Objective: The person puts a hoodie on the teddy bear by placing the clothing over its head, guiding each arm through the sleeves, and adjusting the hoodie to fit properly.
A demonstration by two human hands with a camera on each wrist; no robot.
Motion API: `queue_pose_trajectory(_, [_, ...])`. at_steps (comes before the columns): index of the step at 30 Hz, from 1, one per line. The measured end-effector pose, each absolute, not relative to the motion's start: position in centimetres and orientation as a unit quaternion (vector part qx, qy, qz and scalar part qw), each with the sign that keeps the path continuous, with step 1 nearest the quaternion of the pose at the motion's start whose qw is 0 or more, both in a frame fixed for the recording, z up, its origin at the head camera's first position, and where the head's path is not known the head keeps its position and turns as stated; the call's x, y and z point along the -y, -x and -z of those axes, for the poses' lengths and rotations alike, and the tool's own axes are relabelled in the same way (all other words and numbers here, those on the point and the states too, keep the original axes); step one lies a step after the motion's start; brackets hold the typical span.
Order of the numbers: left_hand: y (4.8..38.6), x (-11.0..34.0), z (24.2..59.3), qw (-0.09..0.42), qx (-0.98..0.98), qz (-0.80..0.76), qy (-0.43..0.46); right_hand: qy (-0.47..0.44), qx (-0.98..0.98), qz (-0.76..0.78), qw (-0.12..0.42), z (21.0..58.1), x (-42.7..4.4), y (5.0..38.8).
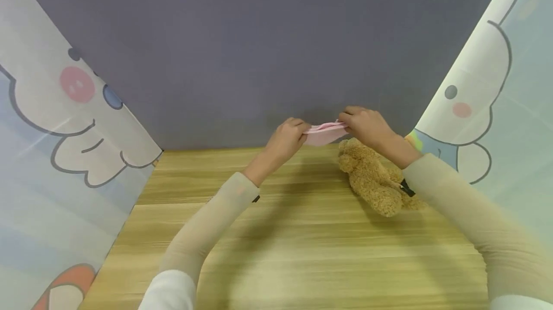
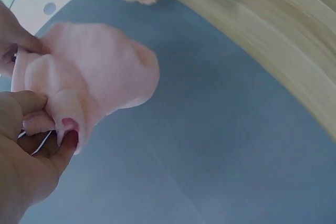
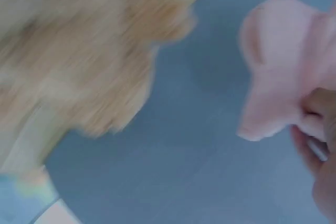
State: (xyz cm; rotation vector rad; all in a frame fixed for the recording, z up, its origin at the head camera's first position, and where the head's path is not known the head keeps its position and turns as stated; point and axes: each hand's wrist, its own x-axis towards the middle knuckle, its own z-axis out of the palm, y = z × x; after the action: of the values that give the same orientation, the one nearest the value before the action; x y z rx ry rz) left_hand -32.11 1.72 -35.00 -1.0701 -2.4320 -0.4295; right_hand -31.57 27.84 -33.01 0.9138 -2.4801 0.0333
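Both hands hold up a small pink garment (image 1: 324, 136) of soft cloth by its upper edge, above the far part of the table. My left hand (image 1: 287, 137) pinches its left end, and my right hand (image 1: 367, 127) grips its right end. In the left wrist view the pink garment (image 2: 105, 66) hangs from the fingers, with a fingertip of the left hand (image 2: 31, 156) at a small opening in it. In the right wrist view the right hand (image 3: 323, 129) pinches the cloth. A brown teddy bear (image 1: 367, 178) lies beneath the right forearm.
The wooden table (image 1: 302, 262) reaches back to a grey wall panel (image 1: 276, 51). Cartoon-printed curtains stand at the left (image 1: 52, 123) and right (image 1: 475, 99). A black strap-like piece (image 1: 407, 188) lies against the bear.
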Motion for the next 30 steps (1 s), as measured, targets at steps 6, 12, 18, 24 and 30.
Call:
queue_pose_trajectory(6, [33.7, -8.4, 35.9, 0.265, 0.871, 0.103, 0.4, -0.362, 0.858, 0.01, 0.363, 34.3, -34.1, 32.1])
queue_pose_trajectory(12, [33.7, -14.4, 40.1, 0.29, 0.85, 0.067, 0.434, -0.363, 0.852, 0.002, 0.377, 37.9, -39.0, 30.3])
queue_pose_trajectory(18, [31.3, -15.5, 45.7, 0.151, 0.857, -0.038, 0.491, -0.407, 0.89, 0.013, 0.205, 44.0, -41.6, 27.9])
queue_pose_trajectory(24, [30.5, -15.4, 46.3, 0.128, 0.862, -0.052, 0.487, -0.426, 0.888, -0.029, 0.17, 46.0, -42.7, 27.1])
queue_pose_trajectory(30, [30.0, -15.6, 46.6, 0.053, 0.889, -0.053, 0.451, -0.458, 0.861, -0.042, 0.218, 48.2, -43.0, 28.3])
